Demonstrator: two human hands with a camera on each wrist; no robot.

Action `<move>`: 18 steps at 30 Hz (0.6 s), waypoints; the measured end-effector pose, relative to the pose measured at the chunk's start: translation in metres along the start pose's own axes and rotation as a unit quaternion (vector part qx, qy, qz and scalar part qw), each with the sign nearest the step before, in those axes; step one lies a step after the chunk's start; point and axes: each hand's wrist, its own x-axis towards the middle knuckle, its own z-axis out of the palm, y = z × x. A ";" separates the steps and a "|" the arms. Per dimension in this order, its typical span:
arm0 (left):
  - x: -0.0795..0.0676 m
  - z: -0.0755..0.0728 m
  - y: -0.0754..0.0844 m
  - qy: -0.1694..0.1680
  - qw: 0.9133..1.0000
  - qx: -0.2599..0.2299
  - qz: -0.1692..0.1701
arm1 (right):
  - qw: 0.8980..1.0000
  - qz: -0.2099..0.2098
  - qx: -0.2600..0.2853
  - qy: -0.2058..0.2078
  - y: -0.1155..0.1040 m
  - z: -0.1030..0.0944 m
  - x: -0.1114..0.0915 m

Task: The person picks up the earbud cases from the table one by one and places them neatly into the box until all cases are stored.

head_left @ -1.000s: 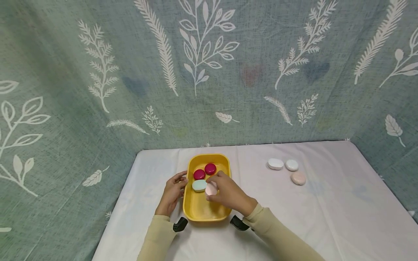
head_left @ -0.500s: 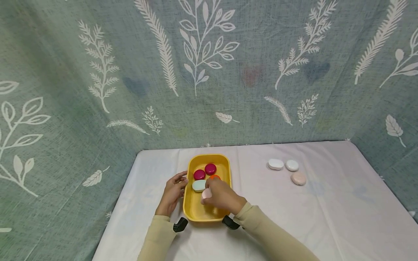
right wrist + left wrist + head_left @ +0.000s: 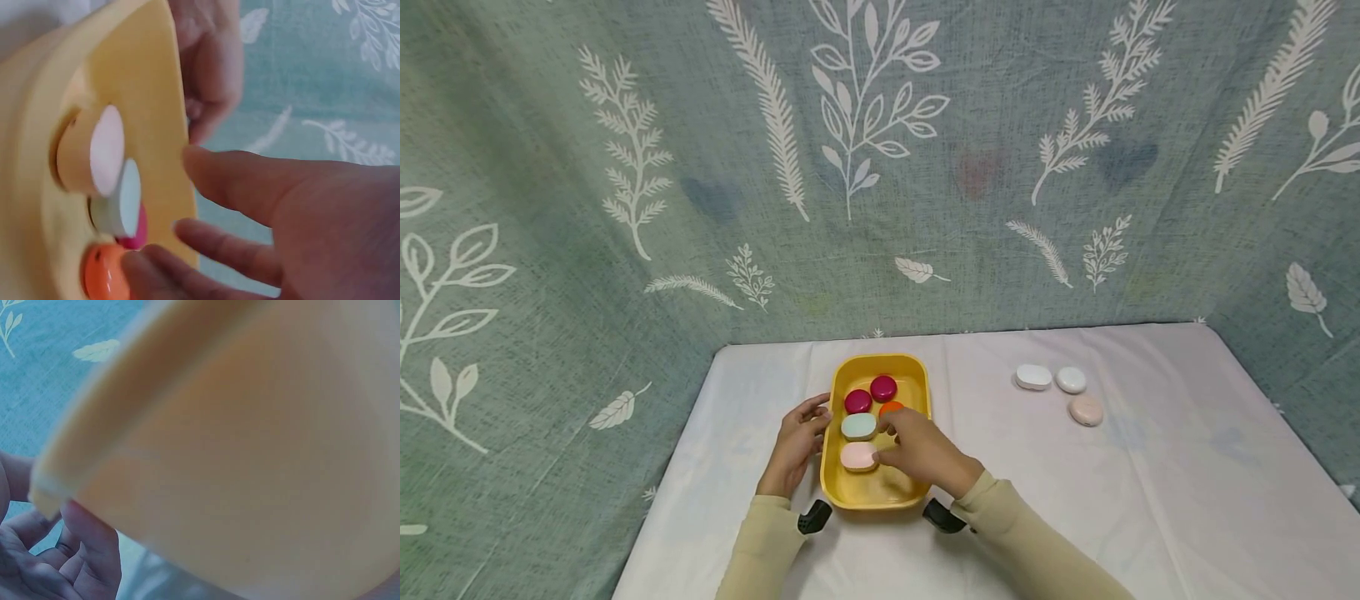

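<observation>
A yellow tray (image 3: pixel 874 500) stands on the white cloth. In it lie a pale pink oval soap bar (image 3: pixel 858 457), a mint green one (image 3: pixel 859 427), two crimson round ones (image 3: pixel 857 402) and an orange one (image 3: pixel 891 408) partly hidden by fingers. My right hand (image 3: pixel 925 450) hovers over the tray's right side, thumb beside the pink bar. In the right wrist view its fingers are apart, holding nothing, with fingertips near the orange soap (image 3: pixel 105 272). My left hand (image 3: pixel 797 446) rests against the outside of the left wall, touching the rim with relaxed fingers.
On the cloth to the right of the tray sit a white oval soap (image 3: pixel 1033 377), a white round soap (image 3: pixel 1071 381) and a beige round soap (image 3: pixel 1086 410). Leaf-patterned green fabric (image 3: pixel 970 275) rises behind the table's far edge and along both sides.
My right hand has lowered the pink soap bar into the tray below the mint one, let go and drawn back to the right. The left hand has stayed put.
</observation>
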 end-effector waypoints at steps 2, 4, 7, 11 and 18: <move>0.000 0.000 0.000 -0.001 1.000 0.000 -0.001 | 1.000 -0.008 0.013 0.020 0.004 -0.008 -0.006; 0.000 0.000 0.001 -0.002 1.000 0.001 -0.001 | 0.999 -0.004 0.023 0.044 0.009 -0.017 -0.012; -0.001 0.000 0.002 -0.002 1.000 0.000 -0.002 | 0.995 0.009 0.037 0.089 0.019 -0.031 -0.022; -0.001 0.000 0.002 -0.003 1.000 0.000 -0.002 | 0.987 0.015 0.046 0.154 0.039 -0.050 -0.036; -0.002 0.001 0.002 0.001 1.000 0.003 -0.006 | 0.973 0.032 0.027 0.225 0.080 -0.079 -0.063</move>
